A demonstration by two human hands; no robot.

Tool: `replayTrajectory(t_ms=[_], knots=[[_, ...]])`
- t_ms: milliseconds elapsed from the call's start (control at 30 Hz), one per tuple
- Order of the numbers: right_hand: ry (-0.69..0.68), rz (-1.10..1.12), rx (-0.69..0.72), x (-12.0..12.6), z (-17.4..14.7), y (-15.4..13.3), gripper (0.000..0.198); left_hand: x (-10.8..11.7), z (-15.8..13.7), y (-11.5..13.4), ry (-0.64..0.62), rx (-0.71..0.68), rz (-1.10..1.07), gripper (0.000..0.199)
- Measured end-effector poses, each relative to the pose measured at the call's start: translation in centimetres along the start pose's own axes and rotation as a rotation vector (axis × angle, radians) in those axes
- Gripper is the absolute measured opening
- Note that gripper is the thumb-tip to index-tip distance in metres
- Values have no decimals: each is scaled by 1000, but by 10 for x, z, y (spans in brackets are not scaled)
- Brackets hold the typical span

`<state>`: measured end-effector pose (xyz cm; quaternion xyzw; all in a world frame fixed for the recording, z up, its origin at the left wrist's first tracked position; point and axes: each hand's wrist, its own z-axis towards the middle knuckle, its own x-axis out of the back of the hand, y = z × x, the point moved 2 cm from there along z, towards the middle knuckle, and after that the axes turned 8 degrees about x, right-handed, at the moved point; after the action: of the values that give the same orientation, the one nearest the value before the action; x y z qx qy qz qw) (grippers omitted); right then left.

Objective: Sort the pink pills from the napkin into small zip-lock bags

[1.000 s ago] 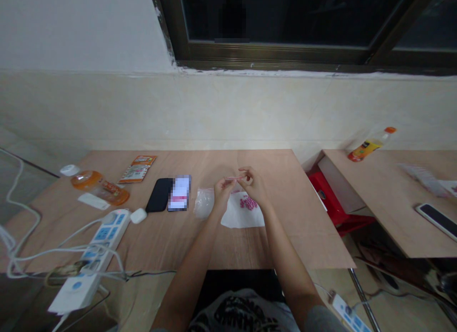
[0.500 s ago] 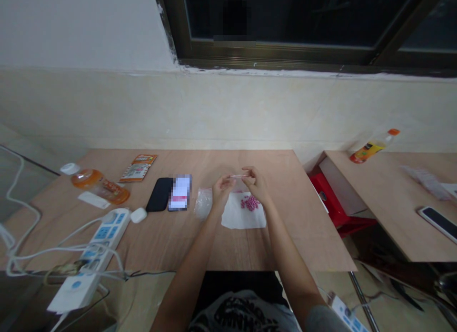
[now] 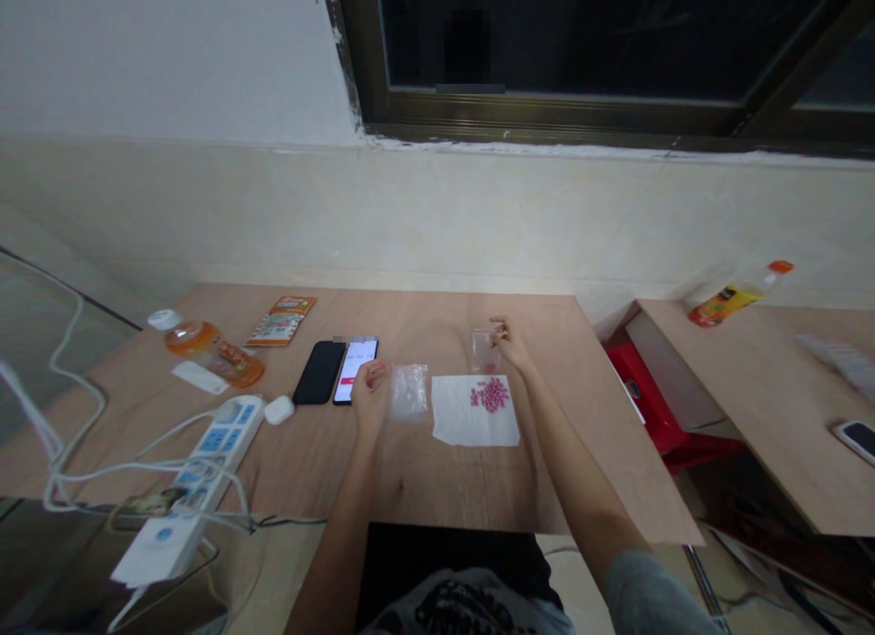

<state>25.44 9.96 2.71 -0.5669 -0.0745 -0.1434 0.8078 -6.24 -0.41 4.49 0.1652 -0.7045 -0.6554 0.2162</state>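
My right hand (image 3: 507,341) pinches the upper right of a small clear plastic bag (image 3: 482,351). A little pink shows near the bag's bottom. Below it, a heap of small pink beads (image 3: 490,395) lies on a white sheet of paper (image 3: 471,428). My left hand (image 3: 371,389) is closed with its fingers curled, just right of the lit phone (image 3: 350,362). A larger clear plastic bag (image 3: 408,391) lies beside that hand, at its right. What the left fingers hold, if anything, I cannot make out.
A dark phone (image 3: 319,373), a white charger block (image 3: 279,410), an orange packet (image 3: 282,321) and an orange drink bottle (image 3: 217,353) lie to the left. A power strip (image 3: 217,445) with loose cables crosses the front left. Another bottle (image 3: 735,296) lies on the right-hand table.
My hands were together above the paper; now they are apart. The left has moved left and down towards the phone. The right keeps the small bag, which now hangs in view.
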Motion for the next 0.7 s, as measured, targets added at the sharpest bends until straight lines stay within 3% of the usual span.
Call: replayTrajectory(t_ms=[200,300,400,533,700], knots=[[158,-208,72,16,-1,11,50,-7,-9,2,22,-131,587,51],[129,-232,54,25,-14,13,45,-14,-20,6,47,-153,780,60],[71,-237,28,31,-33,13,35,-24,-29,6,89,-165,842,69],[93,-282,20,35,-61,6,29,-35,-34,2,124,-169,879,79],[66,-436,36,40,-89,-9,24,-39,-33,-1,174,-173,886,76]])
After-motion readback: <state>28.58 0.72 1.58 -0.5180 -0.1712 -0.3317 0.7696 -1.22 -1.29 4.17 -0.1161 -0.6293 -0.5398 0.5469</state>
